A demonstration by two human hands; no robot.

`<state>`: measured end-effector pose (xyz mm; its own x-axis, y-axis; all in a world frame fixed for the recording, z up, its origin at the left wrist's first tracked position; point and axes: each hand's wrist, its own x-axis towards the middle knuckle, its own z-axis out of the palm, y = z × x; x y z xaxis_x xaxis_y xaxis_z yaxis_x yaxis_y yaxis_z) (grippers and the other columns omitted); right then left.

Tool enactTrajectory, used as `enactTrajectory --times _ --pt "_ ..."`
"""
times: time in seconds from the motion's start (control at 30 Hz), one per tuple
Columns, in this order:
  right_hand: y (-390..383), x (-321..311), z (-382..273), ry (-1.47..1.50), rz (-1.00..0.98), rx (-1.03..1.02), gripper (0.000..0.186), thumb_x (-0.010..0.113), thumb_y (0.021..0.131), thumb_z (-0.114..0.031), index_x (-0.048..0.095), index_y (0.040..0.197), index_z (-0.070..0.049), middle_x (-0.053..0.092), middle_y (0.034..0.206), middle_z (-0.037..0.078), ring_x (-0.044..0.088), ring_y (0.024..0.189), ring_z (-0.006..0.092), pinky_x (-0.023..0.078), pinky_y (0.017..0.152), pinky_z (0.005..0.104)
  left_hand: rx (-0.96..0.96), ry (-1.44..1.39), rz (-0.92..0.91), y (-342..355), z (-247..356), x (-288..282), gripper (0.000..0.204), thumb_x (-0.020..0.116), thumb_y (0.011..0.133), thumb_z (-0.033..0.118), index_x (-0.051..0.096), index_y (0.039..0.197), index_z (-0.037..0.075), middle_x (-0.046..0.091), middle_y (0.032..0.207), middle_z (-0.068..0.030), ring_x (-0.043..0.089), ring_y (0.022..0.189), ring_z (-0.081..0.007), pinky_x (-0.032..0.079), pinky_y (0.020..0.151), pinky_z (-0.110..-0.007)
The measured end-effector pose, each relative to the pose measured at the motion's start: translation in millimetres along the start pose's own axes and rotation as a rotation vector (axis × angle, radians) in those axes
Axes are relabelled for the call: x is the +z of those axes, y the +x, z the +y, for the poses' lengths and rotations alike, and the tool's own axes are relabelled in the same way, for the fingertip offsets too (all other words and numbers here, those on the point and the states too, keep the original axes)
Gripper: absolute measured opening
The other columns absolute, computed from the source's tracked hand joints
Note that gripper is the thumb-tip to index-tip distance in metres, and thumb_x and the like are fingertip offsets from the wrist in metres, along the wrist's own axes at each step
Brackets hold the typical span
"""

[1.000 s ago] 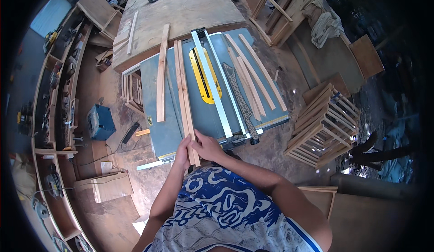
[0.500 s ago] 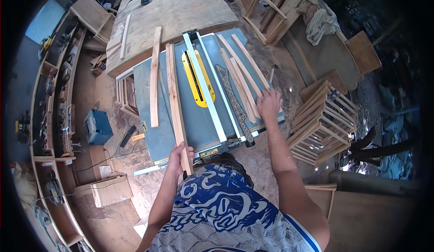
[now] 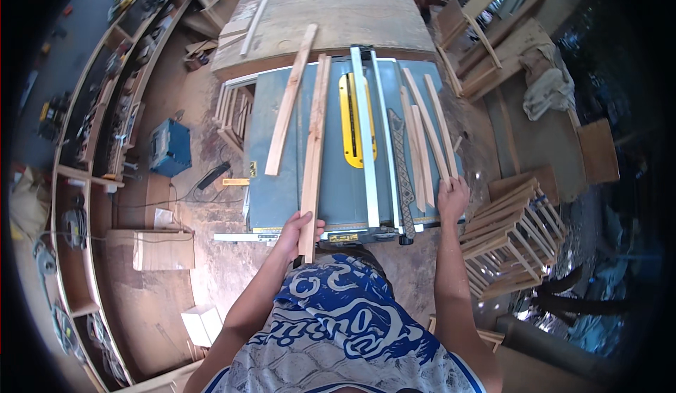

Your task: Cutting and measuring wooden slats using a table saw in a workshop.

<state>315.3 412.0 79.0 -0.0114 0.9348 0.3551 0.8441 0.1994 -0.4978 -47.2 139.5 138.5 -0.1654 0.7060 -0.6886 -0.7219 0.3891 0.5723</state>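
A: What is the work spot like?

B: It is a flat blue-grey saw table [image 3: 271,203]. Think of a clock lying on it, with twelve at the far edge. A yellow plate [image 3: 346,125] with a dark slot sits near the middle, and a long silver bar [image 3: 366,150] goes over it.

A: And the room?

B: A big wooden bench [image 3: 331,16] is at twelve. A blue box [image 3: 170,146] sits on the floor at nine, and past it is a long shelf [image 3: 90,177] full of bits. Farther out at four is a stack of wooden frames [image 3: 517,231].

A: Where are the person's hands?

B: The left hand [image 3: 296,236] is at seven, closed around the near end of two long strips [image 3: 315,146] of wood, side by side. The right hand [image 3: 453,199] is at four, touching the near ends of two slim strips [image 3: 440,125]. Nobody can tell if it squeezes them.

A: Which way do the long strips point?

B: Their far end points just past twelve. The near end pokes over the front edge, close to the person's tummy. So they run almost straight, six to twelve.

A: And the others?

B: The slim strips point between eleven and twelve. A loose strip [image 3: 292,97], left of the long ones, points to about half past twelve.
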Motion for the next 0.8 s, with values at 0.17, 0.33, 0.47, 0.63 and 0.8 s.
enactTrajectory --times 0.17,0.33,0.47,0.63,0.8 --pt "-0.5 0.3 -9.7 0.018 -0.071 0.002 0.036 0.076 0.085 -0.023 0.074 0.114 -0.001 0.064 0.134 0.025 0.058 0.122 0.0418 0.045 0.107 0.0486 0.004 -0.054 -0.003 -0.5 2.9 -1.4 0.027 0.064 0.102 0.019 0.051 0.121 0.005 0.072 0.107 -0.017 0.074 0.086 -0.0236 0.063 0.069 -0.034" --pt "-1.7 -22.6 -80.8 0.231 0.054 -0.112 0.03 0.073 0.088 -0.013 0.072 0.115 -0.001 0.068 0.118 0.021 0.063 0.113 0.0369 0.05 0.099 0.0447 0.037 -0.069 -0.003 -2.6 4.7 -6.2 0.02 0.065 0.102 0.017 0.053 0.114 0.005 0.072 0.106 -0.0167 0.074 0.086 -0.0228 0.063 0.071 -0.034" --pt "-76.3 -62.3 -207.0 0.867 -0.583 -0.029 0.029 0.073 0.093 -0.008 0.07 0.122 -0.003 0.069 0.108 0.007 0.065 0.102 0.0123 0.054 0.077 0.0284 0.087 -0.023 -0.007 -4.2 7.5 0.2 0.021 0.069 0.1 0.015 0.054 0.11 0.005 0.073 0.106 -0.017 0.074 0.086 -0.0214 0.063 0.071 -0.034" --pt "-150.3 -24.2 -256.3 1.084 -1.238 0.36 0.08 0.076 0.092 -0.01 0.034 0.16 -0.013 0.057 0.13 0.014 0.064 0.112 0.0232 0.059 0.09 0.0411 0.23 0.114 0.065 -1.1 3.4 7.9 0.028 0.079 0.093 0.021 0.056 0.1 0.005 0.069 0.091 -0.0067 0.067 0.079 -0.013 0.057 0.07 -0.029" --pt "-158.3 -15.2 -264.2 1.274 -1.346 0.729 0.071 0.069 0.095 -0.009 0.035 0.158 -0.011 0.061 0.12 0.011 0.066 0.112 0.0239 0.06 0.088 0.0399 0.365 0.265 0.172 18.1 -12.0 -3.2 0.029 0.07 0.1 0.031 0.058 0.102 0.005 0.065 0.088 -0.0042 0.062 0.073 -0.0108 0.053 0.064 -0.028"
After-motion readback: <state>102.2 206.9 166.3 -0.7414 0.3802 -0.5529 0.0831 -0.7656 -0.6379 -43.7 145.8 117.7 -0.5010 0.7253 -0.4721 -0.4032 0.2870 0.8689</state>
